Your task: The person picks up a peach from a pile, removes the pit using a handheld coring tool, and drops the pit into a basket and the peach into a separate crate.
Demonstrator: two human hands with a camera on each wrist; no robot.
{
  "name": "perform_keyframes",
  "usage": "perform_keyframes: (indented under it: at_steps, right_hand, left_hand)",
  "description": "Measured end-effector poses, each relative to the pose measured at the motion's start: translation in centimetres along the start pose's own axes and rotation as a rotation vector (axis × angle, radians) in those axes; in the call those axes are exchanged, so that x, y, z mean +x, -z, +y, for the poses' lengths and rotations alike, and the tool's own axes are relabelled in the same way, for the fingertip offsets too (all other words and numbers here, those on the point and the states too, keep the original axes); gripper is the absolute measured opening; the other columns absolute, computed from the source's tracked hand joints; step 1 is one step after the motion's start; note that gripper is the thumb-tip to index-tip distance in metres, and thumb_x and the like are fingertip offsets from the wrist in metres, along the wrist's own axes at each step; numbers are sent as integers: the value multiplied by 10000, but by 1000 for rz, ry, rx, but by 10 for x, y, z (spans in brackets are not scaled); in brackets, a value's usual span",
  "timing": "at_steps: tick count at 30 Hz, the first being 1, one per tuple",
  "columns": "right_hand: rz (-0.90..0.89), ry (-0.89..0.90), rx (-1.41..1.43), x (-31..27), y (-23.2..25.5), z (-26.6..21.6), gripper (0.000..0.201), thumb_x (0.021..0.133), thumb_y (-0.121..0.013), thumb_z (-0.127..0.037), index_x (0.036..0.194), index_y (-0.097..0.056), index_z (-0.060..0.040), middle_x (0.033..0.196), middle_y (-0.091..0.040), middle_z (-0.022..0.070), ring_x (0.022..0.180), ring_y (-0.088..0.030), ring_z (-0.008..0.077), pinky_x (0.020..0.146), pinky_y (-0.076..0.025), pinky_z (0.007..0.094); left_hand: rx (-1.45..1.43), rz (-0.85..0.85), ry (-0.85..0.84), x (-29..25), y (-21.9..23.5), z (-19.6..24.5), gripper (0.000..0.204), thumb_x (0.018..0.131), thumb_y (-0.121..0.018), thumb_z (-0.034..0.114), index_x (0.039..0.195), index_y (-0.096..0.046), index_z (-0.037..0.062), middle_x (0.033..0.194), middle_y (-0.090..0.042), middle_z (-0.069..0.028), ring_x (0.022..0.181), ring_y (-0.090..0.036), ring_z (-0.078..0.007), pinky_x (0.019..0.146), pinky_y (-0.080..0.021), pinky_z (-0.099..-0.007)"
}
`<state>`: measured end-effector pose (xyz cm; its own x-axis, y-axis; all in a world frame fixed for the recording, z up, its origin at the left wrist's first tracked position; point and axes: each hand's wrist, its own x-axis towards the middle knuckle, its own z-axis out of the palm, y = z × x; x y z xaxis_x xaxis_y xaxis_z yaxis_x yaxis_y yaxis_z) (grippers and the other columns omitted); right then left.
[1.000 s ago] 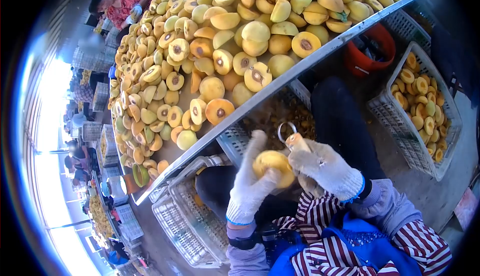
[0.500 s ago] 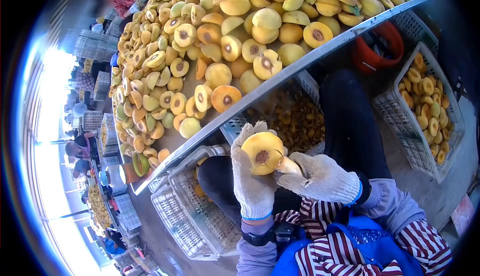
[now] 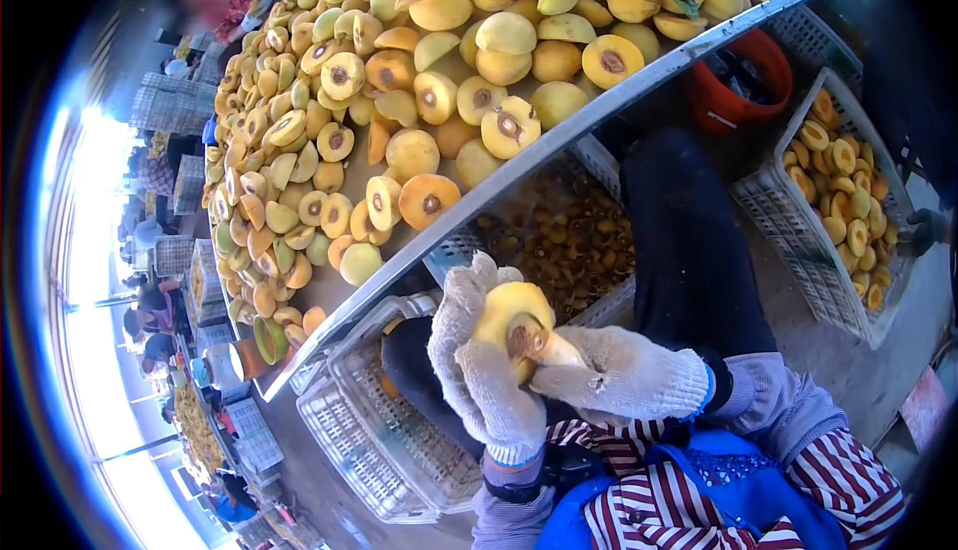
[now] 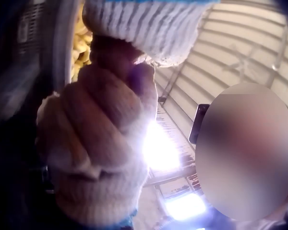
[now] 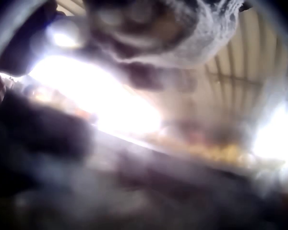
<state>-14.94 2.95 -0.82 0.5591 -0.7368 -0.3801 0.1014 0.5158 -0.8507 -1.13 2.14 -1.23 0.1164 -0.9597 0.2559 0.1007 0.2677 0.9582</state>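
In the head view, my left hand (image 3: 469, 355), in a whitish knit glove, cups a yellow peach half (image 3: 511, 312) with its cut face toward the right hand. The brown pit cavity shows in that face. My right hand (image 3: 639, 372), gloved alike, grips the pale handle of a pitting tool (image 3: 561, 350), whose head is at the pit and partly hidden in the flesh. Both hands are above the lap, just off the table's edge. The left wrist view shows curled gloved fingers (image 4: 96, 124); the right wrist view is badly blurred.
A metal-edged table (image 3: 589, 121) heaped with peach halves slopes across the front. Below it sits a crate of pits and scraps (image 3: 559, 251). At right are a crate of pitted halves (image 3: 798, 231), a dark-gloved hand (image 3: 928, 229) and a red bucket (image 3: 714, 101). Plastic crates (image 3: 369, 440) stand at left.
The ring-ended tool, raised beside the peach half a second ago, came down onto its pit. Since then the peach half has tilted in my left hand while the tool works at the pit.
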Motion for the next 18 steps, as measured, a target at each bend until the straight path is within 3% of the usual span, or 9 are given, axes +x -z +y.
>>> perform_keyframes:
  at_steps: [2, 4, 5, 8, 10, 12, 14, 18]
  right_hand:
    - [-89, -8, 153, -1, 3, -1, 363, 954, -584, -417, 957, -592, -54, 704, -612, 56, 613, -618, 166, 560, -490, 301]
    - [-215, -256, 287, -3, 12, -8, 360, 959, -572, -417, 925, -589, -59, 611, -572, 36, 483, -564, 126, 435, -438, 255]
    - [-167, -289, 302, -4, 11, -12, 362, 955, -568, -420, 871, -581, -68, 517, -507, 7, 367, -458, 79, 333, -332, 210]
    - [-209, -302, 385, -3, 17, -3, 392, 947, -570, -440, 848, -583, -60, 523, -512, 6, 372, -467, 90, 343, -354, 218]
    - [-154, -275, 338, -4, 14, -9, 379, 947, -592, -424, 864, -597, -55, 541, -540, 28, 403, -508, 100, 369, -381, 215]
    - [-123, -188, 262, -5, 14, -11, 376, 944, -610, -417, 915, -617, -42, 604, -589, 55, 479, -578, 122, 428, -440, 233]
    - [-25, -59, 189, -5, 10, -7, 374, 939, -627, -404, 986, -627, -33, 708, -635, 77, 609, -633, 152, 538, -491, 268]
    - [60, -20, 34, -6, 9, -5, 394, 933, -641, -396, 1087, -628, -33, 853, -677, 97, 781, -668, 193, 699, -522, 319]
  left_hand:
    - [102, -33, -47, 1, 3, 0, 473, 1037, -410, 325, 1348, -469, -26, 1373, -486, -255, 1196, -541, -335, 1011, -449, -457]
    - [225, -49, -114, 2, 3, -2, 453, 1036, -409, 305, 1332, -488, -28, 1362, -498, -256, 1187, -544, -327, 1009, -448, -454]
    - [265, -78, -170, 2, 3, -6, 465, 1036, -406, 311, 1346, -475, -29, 1368, -490, -256, 1186, -545, -327, 1010, -448, -454]
    - [415, -168, -248, 5, 6, -9, 576, 1041, -379, 411, 1411, -399, -30, 1406, -452, -250, 1201, -541, -341, 1029, -445, -450]
    - [34, -54, 219, 10, -10, 11, 632, 1018, -402, 471, 1432, -384, -5, 1414, -447, -221, 1187, -556, -334, 856, -568, -396]
    - [-111, -10, 261, 12, -13, 7, 635, 1012, -392, 496, 1444, -379, 31, 1408, -454, -200, 1177, -565, -329, 789, -602, -383]
    - [-149, 0, 295, 12, -16, 7, 710, 978, -443, 550, 1439, -358, 17, 1415, -442, -200, 1191, -547, -330, 829, -586, -427]
    - [-177, 9, 317, 10, -17, 5, 749, 961, -464, 577, 1445, -338, 19, 1433, -419, -203, 1222, -522, -347, 866, -573, -470]
